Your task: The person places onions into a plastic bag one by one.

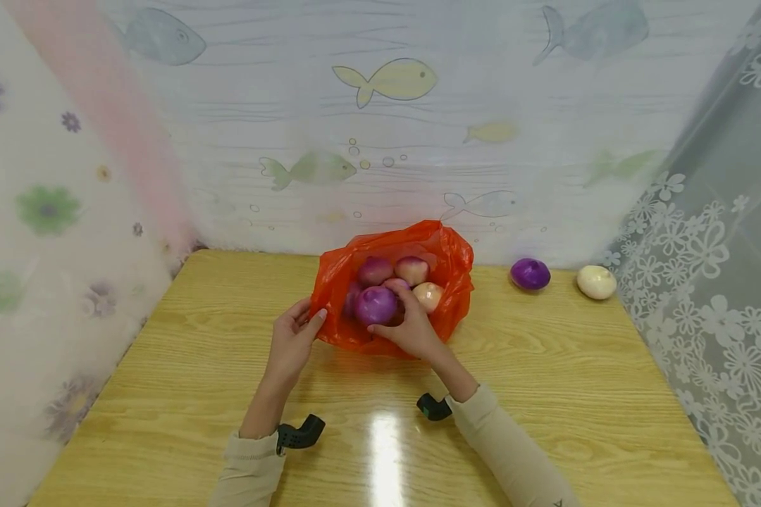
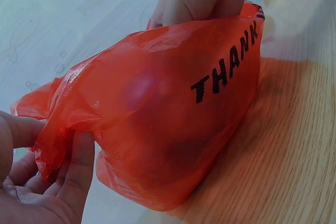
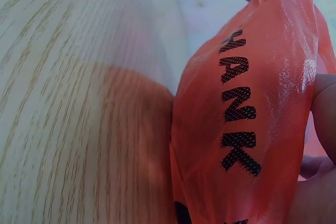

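Observation:
A red plastic bag (image 1: 456, 282) with black lettering stands on the table, its mouth spread wide. Inside it lie several onions, among them a purple onion (image 1: 375, 304) at the front, a pale onion (image 1: 428, 297) and a pink-and-cream onion (image 1: 412, 270). My left hand (image 1: 294, 336) pinches the bag's left rim between thumb and fingers, and the left wrist view shows the plastic bunched there. Reaching into the mouth from the right, my right hand (image 1: 411, 329) holds the front purple onion, thumb low on it and fingers along its right side. In the right wrist view the bag's wall (image 3: 236, 103) hides most of that hand.
To the right, near the table's back edge, are a deep purple onion (image 1: 530, 274) and a white onion (image 1: 597, 282). Behind the wooden table (image 1: 545, 394) hangs a curtain printed with fish (image 1: 393, 79). Dark wrist cameras (image 1: 301, 432) sit on both forearms.

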### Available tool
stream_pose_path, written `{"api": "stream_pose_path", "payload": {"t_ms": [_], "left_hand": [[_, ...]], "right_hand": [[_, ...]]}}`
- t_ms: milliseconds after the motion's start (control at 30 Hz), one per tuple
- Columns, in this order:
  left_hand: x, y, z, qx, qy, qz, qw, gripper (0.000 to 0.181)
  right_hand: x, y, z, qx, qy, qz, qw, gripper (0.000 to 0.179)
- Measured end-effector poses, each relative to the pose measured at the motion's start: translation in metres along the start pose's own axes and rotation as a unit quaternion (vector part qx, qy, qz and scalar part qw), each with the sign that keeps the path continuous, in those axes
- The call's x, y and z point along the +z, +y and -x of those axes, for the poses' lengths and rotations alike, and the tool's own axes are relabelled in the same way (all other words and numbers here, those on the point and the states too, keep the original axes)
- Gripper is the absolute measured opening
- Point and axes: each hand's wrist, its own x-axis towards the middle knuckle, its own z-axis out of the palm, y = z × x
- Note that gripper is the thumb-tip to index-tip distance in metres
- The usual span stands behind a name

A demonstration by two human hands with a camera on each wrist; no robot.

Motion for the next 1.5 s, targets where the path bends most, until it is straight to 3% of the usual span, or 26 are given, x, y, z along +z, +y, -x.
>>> {"api": "stream_pose_path", "payload": {"t_ms": [567,700,900,1167,1367,1500], "left_hand": [[0.001,0.003,0.0,-0.001,-0.005,0.009,1.0,0.042],[0.0,0.003,0.0,-0.004,-0.004,0.007,1.0,0.042],[0.0,0.002,0.0,-0.003,-0.006,0.013,0.9999,0.042],[0.0,0.001,0.001,0.005,-0.008,0.011,0.9999,0.042],[-0.001,0.0,0.001,0.005,-0.006,0.006,0.9999,0.043],[0.0,0.0,0.0,0.006,-0.005,0.012,0.9999,0.042]], "right_hand": [[-0.006,-0.005,0.002,0.029,0.007,-0.049,0.9984,0.083],[-0.007,-0.007,0.003,0.017,0.019,-0.053,0.9983,0.081],[-0.01,-0.01,0.001,-0.023,0.034,-0.105,0.9936,0.073],[-0.023,-0.022,0.004,-0.034,0.05,-0.122,0.9906,0.066],[-0.041,-0.029,0.01,-0.062,0.073,-0.168,0.9812,0.055],[-0.057,-0.031,0.015,-0.089,0.116,-0.196,0.9696,0.045]]}}
